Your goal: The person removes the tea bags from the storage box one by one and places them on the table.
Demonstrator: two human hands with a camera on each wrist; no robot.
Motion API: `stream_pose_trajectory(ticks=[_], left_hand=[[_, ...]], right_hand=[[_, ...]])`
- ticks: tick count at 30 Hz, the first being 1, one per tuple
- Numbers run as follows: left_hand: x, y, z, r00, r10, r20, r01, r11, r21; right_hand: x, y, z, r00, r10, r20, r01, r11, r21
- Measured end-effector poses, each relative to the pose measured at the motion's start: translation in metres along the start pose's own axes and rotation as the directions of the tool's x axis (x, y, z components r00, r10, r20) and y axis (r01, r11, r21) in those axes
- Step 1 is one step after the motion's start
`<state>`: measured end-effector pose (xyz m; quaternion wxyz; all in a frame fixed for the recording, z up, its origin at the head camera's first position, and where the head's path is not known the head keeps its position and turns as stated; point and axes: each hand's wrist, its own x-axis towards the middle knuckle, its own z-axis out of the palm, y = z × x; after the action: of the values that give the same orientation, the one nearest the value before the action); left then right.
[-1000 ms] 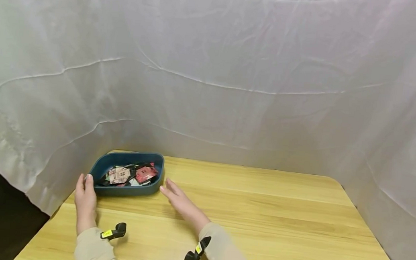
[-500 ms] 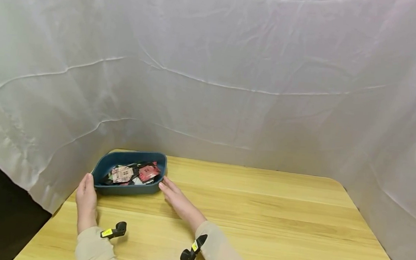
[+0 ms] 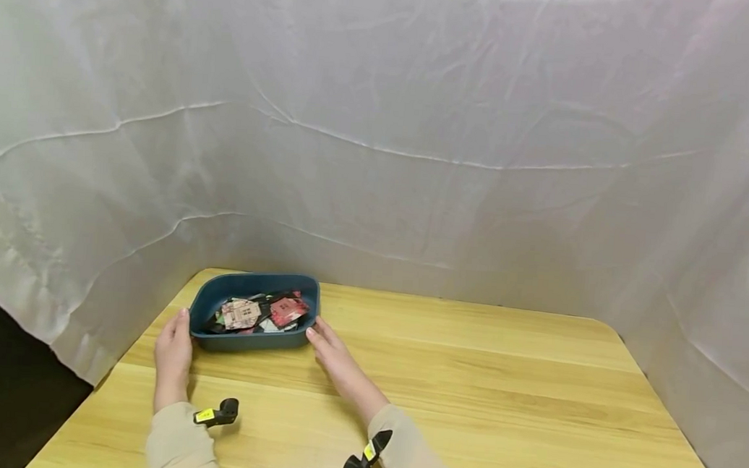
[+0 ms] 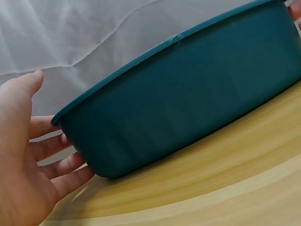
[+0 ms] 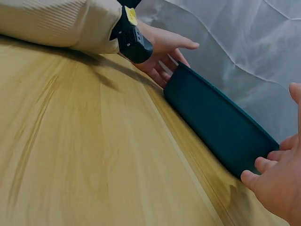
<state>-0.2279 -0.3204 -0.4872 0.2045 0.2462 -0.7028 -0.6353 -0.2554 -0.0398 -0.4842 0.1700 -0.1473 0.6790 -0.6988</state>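
Note:
A dark teal plastic basin [image 3: 251, 343] stands on the table at the far left. Small flat packets lie in it, among them a beige one [image 3: 241, 314] and a red one [image 3: 288, 310], over darker pieces. My left hand [image 3: 173, 358] presses its fingers against the basin's left end, thumb raised and apart from the rim, as the left wrist view shows on the basin wall [image 4: 183, 103]. At the opposite end my right hand [image 5: 282, 174] touches the wall with its fingers, which are not wrapped round it. Neither hand holds a packet.
The wooden table [image 3: 500, 402] stretches to the right of the basin. A pale grey cloth [image 3: 416, 193] hangs behind and on both sides, close to the basin's back. Each sleeve carries a black wrist camera [image 3: 217, 413].
The right hand has come in against the basin's right end. The basin has slid right along the table with both hands, its packets still inside.

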Motion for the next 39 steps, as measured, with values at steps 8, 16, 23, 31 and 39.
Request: stream_pose_trajectory(ticks=[8, 16, 23, 31, 39], left_hand=[[0.001, -0.001, 0.015, 0.995, 0.074, 0.07, -0.083, 0.988, 0.133], [-0.002, 0.001, 0.038, 0.985, 0.107, 0.132, -0.131, 0.973, 0.189], [-0.005, 0.003, 0.062, 0.973, 0.152, 0.174, -0.189, 0.957, 0.221], [-0.009, 0.003, 0.083, 0.956, 0.184, 0.227, -0.235, 0.946, 0.224], [-0.018, 0.004, 0.104, 0.943, 0.218, 0.249, -0.275, 0.936, 0.22]], right_hand=[[-0.013, -0.003, -0.012, 0.997, 0.0, -0.083, 0.0, 1.0, 0.004], [-0.027, -0.007, -0.028, 0.984, 0.022, -0.177, -0.026, 0.999, -0.021], [-0.042, -0.011, -0.047, 0.975, 0.025, -0.221, -0.041, 0.997, -0.071], [-0.057, -0.013, -0.065, 0.963, 0.013, -0.267, -0.042, 0.994, -0.102], [-0.073, -0.012, -0.08, 0.954, 0.005, -0.3, -0.034, 0.995, -0.091]])
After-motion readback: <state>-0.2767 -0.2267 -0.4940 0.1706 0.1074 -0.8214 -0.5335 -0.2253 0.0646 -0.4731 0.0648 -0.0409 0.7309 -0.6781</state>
